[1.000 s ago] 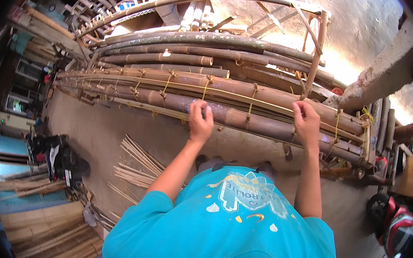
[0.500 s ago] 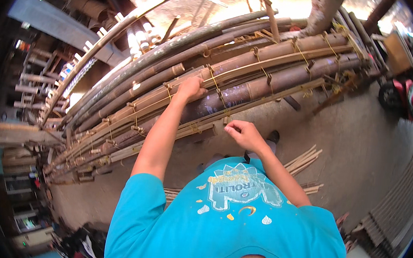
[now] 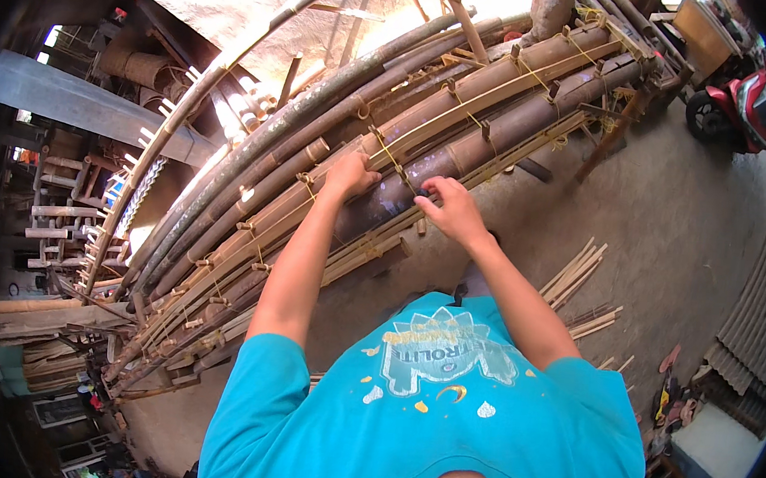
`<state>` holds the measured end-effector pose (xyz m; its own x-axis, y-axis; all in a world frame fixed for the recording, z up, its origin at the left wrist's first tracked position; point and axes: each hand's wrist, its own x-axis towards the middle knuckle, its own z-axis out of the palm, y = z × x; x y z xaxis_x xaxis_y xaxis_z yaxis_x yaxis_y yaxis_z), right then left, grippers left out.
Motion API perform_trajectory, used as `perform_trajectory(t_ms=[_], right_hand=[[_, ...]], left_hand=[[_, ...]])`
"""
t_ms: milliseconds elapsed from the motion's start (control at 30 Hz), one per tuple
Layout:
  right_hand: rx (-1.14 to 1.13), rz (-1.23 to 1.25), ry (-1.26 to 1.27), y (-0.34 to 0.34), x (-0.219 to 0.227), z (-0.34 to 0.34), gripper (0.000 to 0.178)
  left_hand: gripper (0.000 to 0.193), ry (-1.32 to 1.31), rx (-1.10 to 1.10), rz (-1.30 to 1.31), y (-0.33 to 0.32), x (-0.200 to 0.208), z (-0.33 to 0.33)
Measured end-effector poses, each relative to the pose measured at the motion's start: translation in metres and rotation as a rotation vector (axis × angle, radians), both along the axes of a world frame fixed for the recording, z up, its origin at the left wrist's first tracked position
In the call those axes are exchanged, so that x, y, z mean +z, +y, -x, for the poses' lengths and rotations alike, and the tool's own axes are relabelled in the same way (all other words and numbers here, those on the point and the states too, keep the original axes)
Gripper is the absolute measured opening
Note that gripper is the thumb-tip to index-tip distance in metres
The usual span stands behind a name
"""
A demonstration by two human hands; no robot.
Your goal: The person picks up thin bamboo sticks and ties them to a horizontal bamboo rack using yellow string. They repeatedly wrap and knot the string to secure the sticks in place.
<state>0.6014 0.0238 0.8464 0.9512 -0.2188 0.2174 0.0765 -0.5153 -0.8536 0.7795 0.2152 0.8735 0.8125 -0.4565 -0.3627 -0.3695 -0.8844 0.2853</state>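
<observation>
Bamboo poles and long split slats are lashed side by side into a frame that slants across the view. My left hand [image 3: 349,178] is closed over the slats [image 3: 313,206], beside a yellow cord lashing [image 3: 390,153]; what its fingers grip is hidden. At the lower end of that lashing, over the thick dark bamboo pole [image 3: 510,141], my right hand [image 3: 454,213] has its fingers curled toward the thumb. Anything pinched there is too small to make out. More yellow lashings [image 3: 532,73] cross the poles farther right.
Cut bamboo sticks [image 3: 573,274] lie on the floor at the right. A red motorbike [image 3: 748,107] stands at the far right, above stacked corrugated sheets [image 3: 750,308]. A curved bamboo piece with pegs [image 3: 197,95] arches over the left side, near a grey beam [image 3: 94,104].
My right hand has moved forward from the frame's near edge to the lashing. My left hand stays on the slats, its fingers closed. The whole view has shifted somewhat.
</observation>
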Motion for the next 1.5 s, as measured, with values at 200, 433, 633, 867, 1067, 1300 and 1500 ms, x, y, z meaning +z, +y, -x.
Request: perform_trajectory(t_ms=[200, 433, 633, 867, 1067, 1300, 1500], right_hand=[[0.095, 0.509, -0.029, 0.003, 0.005, -0.047, 0.029], [0.491, -0.571, 0.103, -0.004, 0.058, -0.074, 0.026], [0.061, -1.417, 0.204, 0.032, 0.105, -0.172, 0.028], [0.232, -1.307, 0.376, 0.041, 0.145, -0.200, 0.035], [1.042, -0.154, 0.553, 0.004, 0.102, -0.082, 0.060], [0.814, 0.066, 0.373, 0.031, 0.033, -0.063, 0.057], [0.740, 0.456, 0.568, -0.001, 0.102, -0.081, 0.055]], left_hand=[[0.031, -0.068, -0.039, 0.092, -0.002, 0.004, -0.003], [0.024, -0.056, 0.099, 0.163, -0.007, -0.012, 0.004], [0.018, 0.004, 0.150, 0.118, -0.022, 0.000, 0.004], [0.018, -0.077, 0.174, 0.175, -0.020, -0.017, -0.004], [0.020, -0.048, 0.125, 0.171, -0.015, -0.016, -0.001], [0.022, -0.050, 0.048, 0.160, -0.015, -0.008, -0.006], [0.025, -0.043, 0.050, 0.133, -0.008, -0.003, 0.004]])
